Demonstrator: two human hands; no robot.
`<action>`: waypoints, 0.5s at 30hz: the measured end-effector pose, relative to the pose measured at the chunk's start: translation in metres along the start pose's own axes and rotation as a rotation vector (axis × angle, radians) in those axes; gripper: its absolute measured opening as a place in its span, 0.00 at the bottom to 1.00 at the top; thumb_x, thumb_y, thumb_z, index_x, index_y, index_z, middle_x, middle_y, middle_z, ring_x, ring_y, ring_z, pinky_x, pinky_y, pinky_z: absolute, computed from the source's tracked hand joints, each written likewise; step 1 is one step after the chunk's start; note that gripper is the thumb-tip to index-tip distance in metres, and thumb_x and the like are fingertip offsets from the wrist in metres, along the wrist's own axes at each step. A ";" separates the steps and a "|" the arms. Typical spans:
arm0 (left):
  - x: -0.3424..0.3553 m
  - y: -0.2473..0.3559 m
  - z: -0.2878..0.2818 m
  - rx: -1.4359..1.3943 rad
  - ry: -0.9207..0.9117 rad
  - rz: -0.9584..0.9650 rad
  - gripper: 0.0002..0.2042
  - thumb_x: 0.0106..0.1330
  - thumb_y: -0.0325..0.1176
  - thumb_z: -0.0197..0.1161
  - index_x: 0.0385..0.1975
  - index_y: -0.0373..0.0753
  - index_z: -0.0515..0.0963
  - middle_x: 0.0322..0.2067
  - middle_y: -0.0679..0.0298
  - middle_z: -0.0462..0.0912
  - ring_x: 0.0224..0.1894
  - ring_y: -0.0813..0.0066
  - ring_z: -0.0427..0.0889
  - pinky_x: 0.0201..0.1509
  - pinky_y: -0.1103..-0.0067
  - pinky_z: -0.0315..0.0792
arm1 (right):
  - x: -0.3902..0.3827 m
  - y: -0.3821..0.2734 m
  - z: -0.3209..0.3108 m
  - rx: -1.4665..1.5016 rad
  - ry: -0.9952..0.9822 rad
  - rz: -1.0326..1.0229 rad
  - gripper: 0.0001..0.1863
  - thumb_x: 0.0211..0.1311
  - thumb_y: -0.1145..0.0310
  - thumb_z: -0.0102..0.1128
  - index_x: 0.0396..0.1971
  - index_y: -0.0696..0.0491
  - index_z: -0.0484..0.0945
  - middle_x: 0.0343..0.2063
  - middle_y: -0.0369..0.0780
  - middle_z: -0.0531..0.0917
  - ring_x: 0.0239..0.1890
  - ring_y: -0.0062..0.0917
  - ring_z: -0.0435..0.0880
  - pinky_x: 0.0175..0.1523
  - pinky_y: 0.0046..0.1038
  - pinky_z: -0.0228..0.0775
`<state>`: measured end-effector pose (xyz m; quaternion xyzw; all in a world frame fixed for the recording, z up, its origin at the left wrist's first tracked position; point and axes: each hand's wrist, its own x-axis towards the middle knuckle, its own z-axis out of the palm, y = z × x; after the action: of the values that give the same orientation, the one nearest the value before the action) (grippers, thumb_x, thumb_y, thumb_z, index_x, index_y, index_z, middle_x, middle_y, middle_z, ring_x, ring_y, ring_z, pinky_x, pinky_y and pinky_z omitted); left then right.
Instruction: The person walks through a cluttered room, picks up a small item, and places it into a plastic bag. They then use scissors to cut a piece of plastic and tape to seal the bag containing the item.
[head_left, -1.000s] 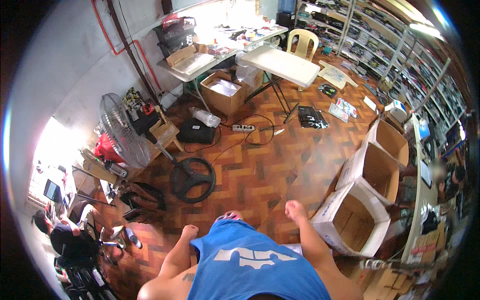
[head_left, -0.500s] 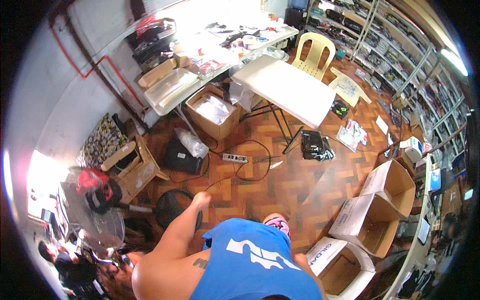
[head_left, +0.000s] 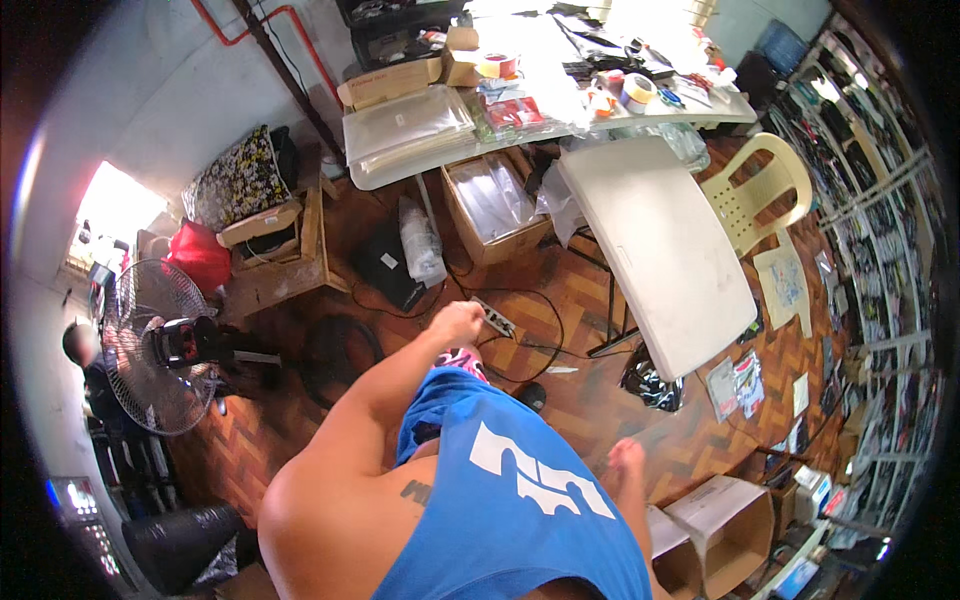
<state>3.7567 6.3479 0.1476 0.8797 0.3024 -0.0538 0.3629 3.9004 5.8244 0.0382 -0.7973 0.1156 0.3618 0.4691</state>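
My left hand (head_left: 458,322) hangs low in front of me, its fingers curled in with nothing seen in them. Just beyond it a white power strip (head_left: 493,318) lies on the parquet floor, its black cord looping away; I see no contact. On my other side, my right hand (head_left: 627,455) hangs over the floor, small and slightly blurred, with fingers curled and nothing visible in them. Nearest to it are the open cardboard boxes (head_left: 715,500). Ahead stands a white folding table (head_left: 660,250) on thin dark legs.
A long worktable (head_left: 400,165) at the back carries tape rolls and plastic packs, with a paper-filled carton (head_left: 490,235) beneath. Left are a standing fan (head_left: 160,345) and a wooden bench (head_left: 285,270). A cream chair (head_left: 760,195) and loaded shelves (head_left: 880,230) stand right. Black plastic (head_left: 655,385) lies on the floor.
My view has swung to the right and moved forward, bringing the worktable and folding table closer. My left hand now appears near the power strip, and my right hand shows more fully.
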 end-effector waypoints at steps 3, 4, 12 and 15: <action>0.051 -0.041 -0.038 0.023 0.187 0.048 0.10 0.61 0.35 0.56 0.36 0.40 0.82 0.41 0.51 0.83 0.48 0.53 0.81 0.54 0.65 0.74 | 0.047 -0.125 -0.025 0.394 0.118 -0.152 0.04 0.69 0.66 0.53 0.37 0.50 0.73 0.23 0.34 0.79 0.22 0.20 0.78 0.23 0.23 0.70; 0.067 -0.050 -0.059 0.080 0.228 0.051 0.10 0.61 0.35 0.56 0.35 0.40 0.82 0.41 0.52 0.83 0.48 0.53 0.80 0.54 0.65 0.74 | 0.040 -0.163 -0.018 0.474 0.114 -0.174 0.06 0.69 0.64 0.55 0.38 0.50 0.73 0.26 0.33 0.80 0.26 0.20 0.80 0.27 0.22 0.72; 0.235 -0.108 -0.209 0.309 0.333 -0.008 0.08 0.65 0.38 0.58 0.39 0.44 0.79 0.45 0.58 0.77 0.46 0.52 0.81 0.49 0.62 0.77 | -0.011 -0.091 0.149 0.062 0.038 0.095 0.07 0.66 0.64 0.59 0.32 0.51 0.77 0.20 0.36 0.80 0.25 0.20 0.80 0.30 0.26 0.74; 0.266 -0.099 -0.241 0.355 0.366 0.042 0.09 0.65 0.38 0.60 0.41 0.44 0.77 0.46 0.59 0.76 0.44 0.52 0.82 0.49 0.62 0.78 | -0.053 -0.031 0.201 -0.293 -0.060 0.149 0.06 0.64 0.66 0.58 0.30 0.52 0.77 0.19 0.37 0.80 0.23 0.21 0.80 0.29 0.27 0.73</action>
<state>3.8860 6.6958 0.1802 0.9309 0.3303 0.0617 0.1431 3.7845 6.0001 0.0350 -0.8351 0.1065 0.4324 0.3230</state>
